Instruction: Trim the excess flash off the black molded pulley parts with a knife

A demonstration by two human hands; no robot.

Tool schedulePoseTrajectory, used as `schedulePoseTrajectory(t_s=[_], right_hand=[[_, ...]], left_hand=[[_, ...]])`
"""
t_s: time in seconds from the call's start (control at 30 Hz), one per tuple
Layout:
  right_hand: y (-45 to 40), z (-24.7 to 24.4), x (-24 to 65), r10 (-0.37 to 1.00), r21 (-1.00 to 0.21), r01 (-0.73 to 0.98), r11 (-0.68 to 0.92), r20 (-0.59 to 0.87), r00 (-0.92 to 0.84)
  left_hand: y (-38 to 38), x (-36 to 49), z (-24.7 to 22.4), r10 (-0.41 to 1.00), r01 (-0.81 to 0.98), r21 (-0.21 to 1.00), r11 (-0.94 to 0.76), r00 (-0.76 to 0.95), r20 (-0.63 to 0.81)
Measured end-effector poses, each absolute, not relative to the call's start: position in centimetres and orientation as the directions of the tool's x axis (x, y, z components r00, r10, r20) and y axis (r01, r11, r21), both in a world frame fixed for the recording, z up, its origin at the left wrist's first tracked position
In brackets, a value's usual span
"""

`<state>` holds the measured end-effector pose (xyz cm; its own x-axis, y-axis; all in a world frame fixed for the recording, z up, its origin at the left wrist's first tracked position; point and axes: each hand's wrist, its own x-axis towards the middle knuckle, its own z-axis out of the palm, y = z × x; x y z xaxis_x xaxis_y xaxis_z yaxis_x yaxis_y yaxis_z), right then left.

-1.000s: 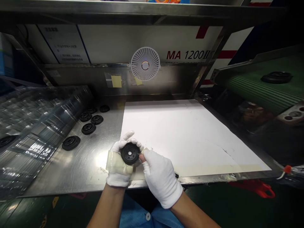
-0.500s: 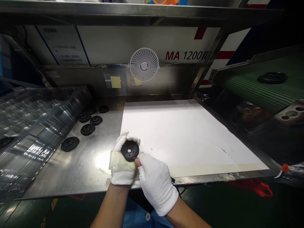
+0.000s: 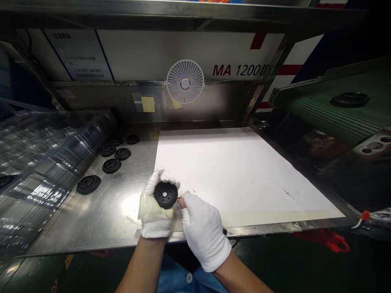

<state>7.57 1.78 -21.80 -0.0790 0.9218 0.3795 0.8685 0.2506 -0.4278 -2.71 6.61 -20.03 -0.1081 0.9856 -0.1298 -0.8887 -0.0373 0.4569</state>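
Observation:
My left hand (image 3: 155, 207), in a white glove with a yellowish clear wrap round its palm, is curled round a black round ribbed part (image 3: 165, 194). The part's flat face, with a pale centre hole and smaller holes, is turned up toward me. My right hand (image 3: 203, 228), also gloved in white, is closed in a pinch at the part's right edge. A bare thumb tip shows, and a thin dark sliver juts from the pinch toward the rim; too little of it shows to name it. Several similar black parts (image 3: 111, 165) lie on the metal table to the left.
A white sheet (image 3: 238, 175) covers the right of the metal table (image 3: 76, 228). Clear plastic trays (image 3: 51, 162) are stacked at left. A small fan (image 3: 185, 82) stands at the back. On the right, a green conveyor (image 3: 317, 106) carries another black part (image 3: 350, 99).
My right hand has shifted slightly up and right round the part's rim, from its lower edge to its right side. My left hand still holds the part in nearly the same place.

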Motion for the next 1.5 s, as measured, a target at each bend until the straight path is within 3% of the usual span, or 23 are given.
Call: schedulePoseTrajectory(t_s=[0.13,0.37,0.47,0.97,1.2,1.3,1.4,1.5], right_hand=[[1.8,-22.1,7.5,0.926,-0.44,0.868,0.232,0.374,-0.058],[2.1,-21.1,8.1,0.935,-0.454,0.85,0.267,0.334,-0.115],[2.2,-20.7,8.2,0.93,-0.436,0.857,0.274,0.346,-0.121],[1.9,-21.2,8.1,0.925,-0.429,0.866,0.256,0.37,-0.091],[1.4,-21.6,7.0,0.921,-0.485,0.83,0.277,0.381,-0.086],[1.5,-21.6,6.9,0.911,-0.493,0.815,0.304,0.401,-0.097],[1.9,-21.4,7.5,0.9,-0.465,0.825,0.32,0.421,-0.112],[2.1,-21.3,8.0,0.904,-0.458,0.837,0.3,0.417,-0.096]], left_hand=[[6.7,-2.8,-20.2,0.988,-0.923,0.384,-0.024,-0.081,-0.133],[5.6,-2.6,-21.3,0.963,-0.638,0.721,-0.268,-0.205,0.177],[5.5,-2.4,-21.5,0.95,-0.553,0.773,-0.311,-0.217,0.226],[5.6,-2.4,-21.0,0.957,-0.631,0.722,-0.285,-0.224,0.182],[6.6,-2.0,-20.1,0.973,-0.922,0.37,-0.119,-0.181,-0.14],[6.4,-2.3,-19.8,0.985,-0.911,0.403,-0.086,-0.138,-0.102],[6.2,-3.1,-19.8,0.995,-0.881,0.466,0.081,0.041,-0.096],[6.4,-3.5,-19.9,0.985,-0.892,0.424,0.157,0.108,-0.137]])
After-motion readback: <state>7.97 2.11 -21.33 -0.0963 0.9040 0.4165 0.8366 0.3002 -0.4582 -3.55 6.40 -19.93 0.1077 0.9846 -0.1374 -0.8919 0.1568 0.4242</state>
